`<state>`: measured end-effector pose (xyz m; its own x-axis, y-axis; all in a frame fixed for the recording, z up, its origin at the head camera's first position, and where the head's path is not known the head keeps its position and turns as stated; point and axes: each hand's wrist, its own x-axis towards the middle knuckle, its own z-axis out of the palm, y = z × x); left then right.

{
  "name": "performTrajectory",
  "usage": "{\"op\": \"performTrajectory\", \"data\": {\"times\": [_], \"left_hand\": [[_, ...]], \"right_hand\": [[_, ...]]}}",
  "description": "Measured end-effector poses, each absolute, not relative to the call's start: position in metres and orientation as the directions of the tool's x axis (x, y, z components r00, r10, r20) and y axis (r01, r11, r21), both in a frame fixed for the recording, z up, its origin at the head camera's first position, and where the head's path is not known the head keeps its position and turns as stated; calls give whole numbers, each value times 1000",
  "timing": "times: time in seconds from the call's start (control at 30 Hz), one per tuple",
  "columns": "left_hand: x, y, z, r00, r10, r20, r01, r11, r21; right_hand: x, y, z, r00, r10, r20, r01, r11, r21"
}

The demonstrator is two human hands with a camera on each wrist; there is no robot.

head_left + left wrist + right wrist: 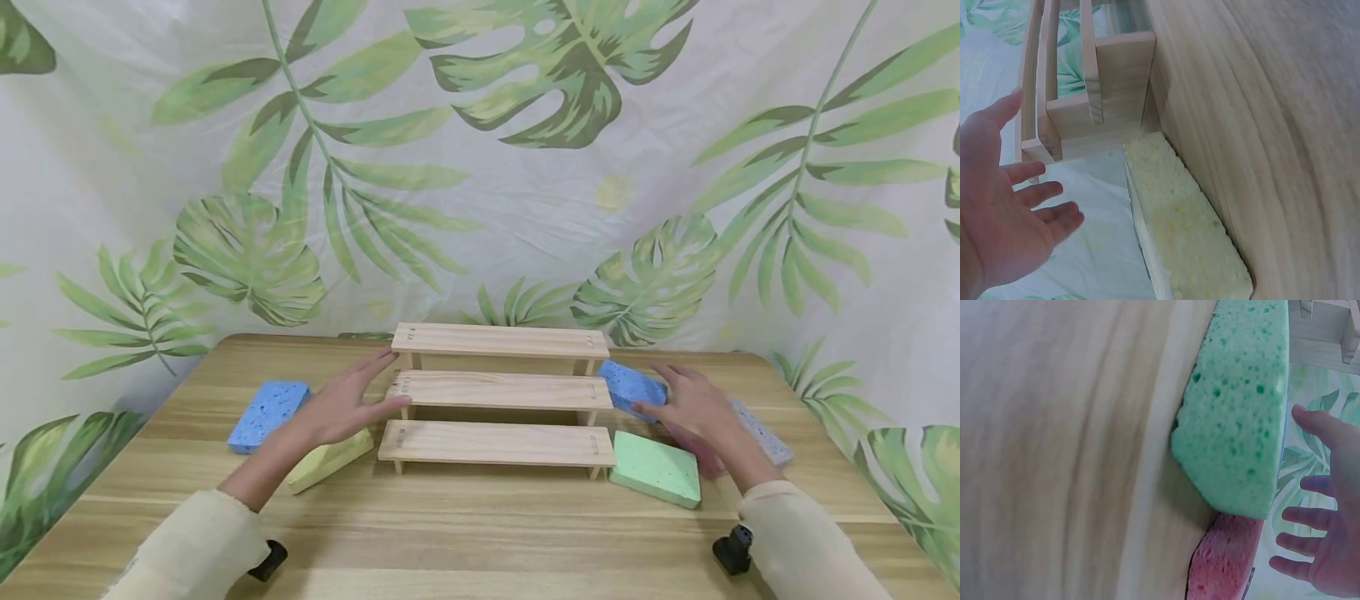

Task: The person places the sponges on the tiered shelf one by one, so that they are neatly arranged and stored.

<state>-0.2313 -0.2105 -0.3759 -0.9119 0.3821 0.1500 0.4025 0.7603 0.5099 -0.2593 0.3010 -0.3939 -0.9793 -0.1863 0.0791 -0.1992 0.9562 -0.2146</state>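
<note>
A: What lies on the counter point(480, 517), from the left?

B: A blue sponge point(267, 414) at far left, then a yellow sponge point(328, 459) near the left end of the three-step wooden shelf point(498, 392). The shelf's steps carry nothing.

A: And the left hand point(341, 404)?

B: It hovers over the yellow sponge, fingers point(1041, 194) spread and straight, holding nothing, fingertips near the shelf's middle step.

A: On the right?

B: A second blue sponge point(628, 387) beside the shelf's right end, a green sponge point(655, 468) near it, a pink sponge point(1225, 559) and a grey one point(761, 433) beyond.

A: The right hand point(697, 408)?

B: Open too, fingers extended, its fingertips at the second blue sponge; whether they touch it I cannot tell.
</note>
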Motion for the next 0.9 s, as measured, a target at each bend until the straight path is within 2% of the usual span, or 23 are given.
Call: {"op": "performTrajectory", "data": {"times": [0.23, 0.53, 0.7, 0.9], "left_hand": [[-235, -206, -376, -878, 416, 235, 471, 668, 577], [-243, -211, -381, -860, 444, 251, 492, 595, 635], [-244, -211, -381, -858, 450, 247, 496, 603, 625], [-244, -209, -379, -863, 442, 243, 488, 613, 621]], "right_hand": [[-268, 297, -394, -990, -142, 3, -136, 942, -306], [-273, 295, -392, -993, -105, -52, -79, 930, -359], [-271, 299, -390, -994, -102, -26, -82, 908, -411], [-267, 305, -386, -992, -109, 64, -126, 882, -455]]}}
